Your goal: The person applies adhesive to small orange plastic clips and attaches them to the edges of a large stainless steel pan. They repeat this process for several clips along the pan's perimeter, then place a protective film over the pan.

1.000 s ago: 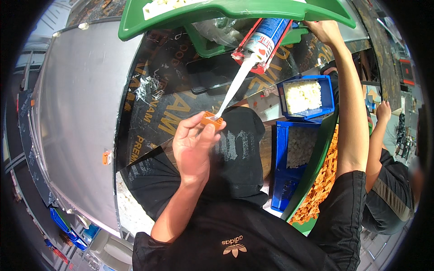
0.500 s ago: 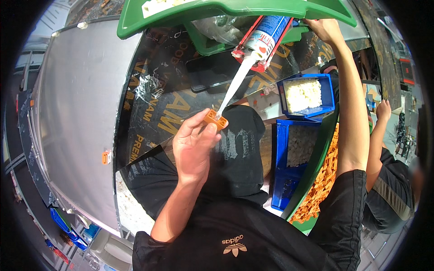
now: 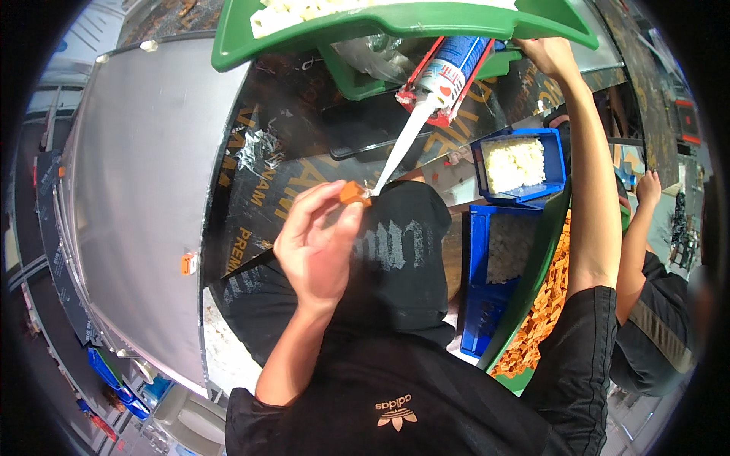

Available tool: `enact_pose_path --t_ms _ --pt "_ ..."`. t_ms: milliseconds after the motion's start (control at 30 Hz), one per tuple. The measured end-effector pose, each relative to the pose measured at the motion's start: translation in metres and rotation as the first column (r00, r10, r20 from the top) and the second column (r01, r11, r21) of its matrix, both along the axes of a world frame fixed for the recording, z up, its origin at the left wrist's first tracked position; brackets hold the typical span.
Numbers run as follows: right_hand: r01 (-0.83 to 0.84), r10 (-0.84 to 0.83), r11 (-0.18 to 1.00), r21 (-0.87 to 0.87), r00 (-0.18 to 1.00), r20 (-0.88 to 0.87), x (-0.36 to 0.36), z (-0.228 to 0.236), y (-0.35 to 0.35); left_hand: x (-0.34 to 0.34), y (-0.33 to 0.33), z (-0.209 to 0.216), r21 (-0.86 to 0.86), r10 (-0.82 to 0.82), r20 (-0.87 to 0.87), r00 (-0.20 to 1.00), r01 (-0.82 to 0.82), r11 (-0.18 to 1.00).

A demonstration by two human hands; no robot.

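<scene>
Between the thumb and fingers of my left hand (image 3: 315, 247) is a small orange plastic block (image 3: 353, 193), now tilted. A long white nozzle (image 3: 401, 147) runs down to it, its tip at the block's right side with a little clear or whitish material there. The nozzle belongs to a blue and white sealant tube (image 3: 454, 68) in a red caulking gun (image 3: 411, 93). My right hand (image 3: 549, 58) is closed at the rear of the gun; its fingertips and the handle are partly hidden under a green tray's edge.
The green tray (image 3: 403, 23) overhangs the gun and holds white pieces. Blue bins (image 3: 561, 144) at the right hold white pieces; a green-rimmed container holds many orange blocks (image 3: 536, 323). A grey panel (image 3: 152, 197) at left bears one orange piece (image 3: 188, 264). Another person's hand (image 3: 649, 187) is at far right.
My left hand has turned the orange block, so its studded face no longer shows, and shifted slightly left. The nozzle tip stays by the block. The whole view has shifted slightly.
</scene>
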State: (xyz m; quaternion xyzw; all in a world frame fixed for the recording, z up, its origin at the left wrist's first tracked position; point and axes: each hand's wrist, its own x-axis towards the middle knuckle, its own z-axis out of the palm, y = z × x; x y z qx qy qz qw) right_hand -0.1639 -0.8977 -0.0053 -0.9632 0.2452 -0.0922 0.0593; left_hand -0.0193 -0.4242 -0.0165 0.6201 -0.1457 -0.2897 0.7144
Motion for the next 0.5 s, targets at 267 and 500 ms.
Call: enact_pose_path --t_ms 267,500 --pt "0.153 -0.148 0.988 -0.024 0.980 0.132 0.012 -0.013 0.005 0.058 0.016 0.030 -0.368 0.118 0.430 0.895 0.055 0.928" --pt "0.211 -0.206 0.975 -0.069 0.976 0.064 0.007 -0.019 -0.003 0.056 0.024 0.015 -0.266 -0.130 0.023 0.991 0.131 0.955"
